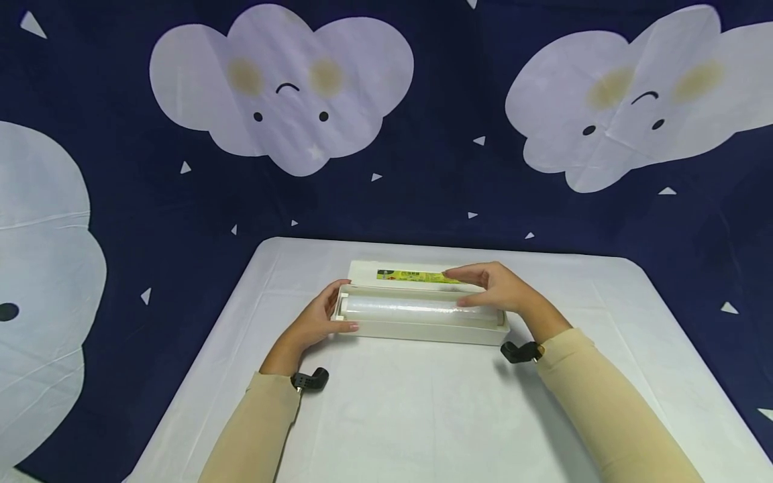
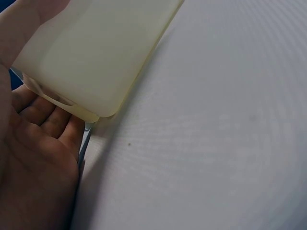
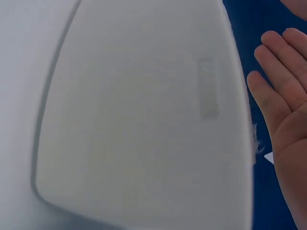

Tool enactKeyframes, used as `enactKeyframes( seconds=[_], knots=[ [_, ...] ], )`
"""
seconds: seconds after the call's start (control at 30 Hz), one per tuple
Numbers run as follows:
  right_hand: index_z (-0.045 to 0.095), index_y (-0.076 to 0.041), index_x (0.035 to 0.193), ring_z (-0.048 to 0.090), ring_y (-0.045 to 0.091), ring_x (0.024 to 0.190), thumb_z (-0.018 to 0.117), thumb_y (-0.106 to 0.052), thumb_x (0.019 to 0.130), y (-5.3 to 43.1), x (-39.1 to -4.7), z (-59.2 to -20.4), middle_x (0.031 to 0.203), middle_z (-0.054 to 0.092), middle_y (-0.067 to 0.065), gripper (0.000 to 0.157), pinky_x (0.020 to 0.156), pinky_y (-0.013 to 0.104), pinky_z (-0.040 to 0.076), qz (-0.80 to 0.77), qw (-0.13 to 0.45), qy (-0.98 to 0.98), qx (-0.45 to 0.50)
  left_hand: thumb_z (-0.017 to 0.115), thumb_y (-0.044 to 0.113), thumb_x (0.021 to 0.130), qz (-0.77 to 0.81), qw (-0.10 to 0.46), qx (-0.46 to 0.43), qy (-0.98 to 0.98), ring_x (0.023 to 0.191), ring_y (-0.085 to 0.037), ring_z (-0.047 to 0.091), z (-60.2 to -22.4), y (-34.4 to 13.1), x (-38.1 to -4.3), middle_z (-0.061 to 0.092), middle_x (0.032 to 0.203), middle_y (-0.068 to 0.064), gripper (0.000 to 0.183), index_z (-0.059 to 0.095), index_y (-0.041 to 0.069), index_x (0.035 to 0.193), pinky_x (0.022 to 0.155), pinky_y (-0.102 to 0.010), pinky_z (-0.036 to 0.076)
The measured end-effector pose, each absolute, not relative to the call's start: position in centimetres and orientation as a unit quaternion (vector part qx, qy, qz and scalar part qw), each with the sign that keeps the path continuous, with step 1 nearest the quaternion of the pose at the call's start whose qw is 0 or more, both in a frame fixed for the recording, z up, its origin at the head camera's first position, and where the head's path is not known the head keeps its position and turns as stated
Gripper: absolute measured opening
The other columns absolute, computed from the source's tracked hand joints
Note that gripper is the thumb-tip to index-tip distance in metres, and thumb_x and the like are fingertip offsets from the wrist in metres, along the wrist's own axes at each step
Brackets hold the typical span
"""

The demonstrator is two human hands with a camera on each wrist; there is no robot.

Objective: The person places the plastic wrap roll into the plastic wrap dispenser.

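A white cling film box (image 1: 423,331) lies lengthwise on the table, its lid (image 1: 364,271) swung back behind it. Inside sits a roll of clear cling film (image 1: 404,308). My left hand (image 1: 314,323) grips the box's left end, thumb along the front wall and fingers behind. The left wrist view shows that hand's palm (image 2: 38,153) beside the box end (image 2: 100,62). Over the right part of the roll is my right hand (image 1: 504,290), thumb and fingers apart. In the right wrist view its fingers (image 3: 280,76) are straight, beyond the box wall (image 3: 144,120).
A yellow-green label (image 1: 417,276) runs along the lid. White cloth covers the table (image 1: 417,409), whose far edge lies a little behind the box. Dark blue fabric with cloud prints (image 1: 284,87) spreads beyond it. Each wrist wears a black camera (image 1: 311,380).
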State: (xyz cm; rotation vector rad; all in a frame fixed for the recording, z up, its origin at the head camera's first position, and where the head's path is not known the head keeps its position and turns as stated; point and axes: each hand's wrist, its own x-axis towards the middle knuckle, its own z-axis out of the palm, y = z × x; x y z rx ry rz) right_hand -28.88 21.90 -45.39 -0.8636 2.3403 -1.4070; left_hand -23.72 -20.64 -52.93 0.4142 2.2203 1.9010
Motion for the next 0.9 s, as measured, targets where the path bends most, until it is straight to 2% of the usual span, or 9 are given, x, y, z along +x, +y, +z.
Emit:
enactKeyframes(
  seconds=[0.17, 0.33, 0.53, 0.73, 0.9],
  knots=[
    [0.067, -0.01, 0.142, 0.051, 0.024, 0.14, 0.093, -0.021, 0.083, 22.6, -28.7, -45.8, 0.143, 0.064, 0.001, 0.066, 0.119, 0.056, 0.033, -0.476, 0.129, 0.824, -0.279, 0.096, -0.001, 0.073, 0.64, 0.096, 0.137, 0.75, 0.148, -0.025, 0.038, -52.8, -20.6, -23.7, 0.041, 0.163, -0.008, 0.104, 0.039, 0.013, 0.159, 0.121, -0.041, 0.03],
    [0.067, -0.011, 0.142, 0.05, 0.024, 0.141, 0.093, -0.022, 0.083, 23.4, -28.5, -46.3, 0.143, 0.064, 0.002, 0.065, 0.119, 0.053, 0.034, -0.482, 0.116, 0.825, -0.271, 0.095, -0.003, 0.073, 0.642, 0.097, 0.137, 0.748, 0.148, -0.025, 0.038, -52.7, -20.6, -23.7, 0.041, 0.163, -0.008, 0.104, 0.038, 0.012, 0.159, 0.121, -0.042, 0.03],
    [0.065, -0.004, 0.143, 0.047, 0.028, 0.143, 0.093, -0.014, 0.082, 24.8, -28.0, -47.2, 0.146, 0.061, 0.009, 0.067, 0.119, 0.04, 0.035, -0.515, 0.108, 0.809, -0.261, 0.094, -0.004, 0.074, 0.643, 0.099, 0.14, 0.747, 0.147, -0.029, 0.039, -52.8, -20.5, -23.7, 0.041, 0.163, -0.011, 0.105, 0.036, 0.011, 0.16, 0.121, -0.044, 0.03],
    [0.063, -0.008, 0.146, 0.042, 0.027, 0.147, 0.094, -0.019, 0.081, 26.1, -27.4, -48.0, 0.15, 0.058, 0.007, 0.073, 0.119, 0.031, 0.031, -0.505, 0.092, 0.821, -0.249, 0.092, -0.008, 0.075, 0.644, 0.103, 0.135, 0.746, 0.147, -0.03, 0.038, -53.0, -20.6, -23.9, 0.039, 0.164, -0.012, 0.107, 0.033, 0.009, 0.162, 0.12, -0.042, 0.031],
    [0.061, -0.007, 0.148, 0.04, 0.029, 0.148, 0.095, -0.018, 0.08, 27.0, -27.0, -48.6, 0.151, 0.057, 0.008, 0.076, 0.118, 0.024, 0.03, -0.511, 0.088, 0.818, -0.249, 0.09, -0.01, 0.075, 0.639, 0.107, 0.135, 0.749, 0.147, -0.033, 0.037, -52.2, -20.4, -23.5, 0.038, 0.163, -0.017, 0.105, 0.031, 0.004, 0.161, 0.12, -0.043, 0.031]
  ],
)
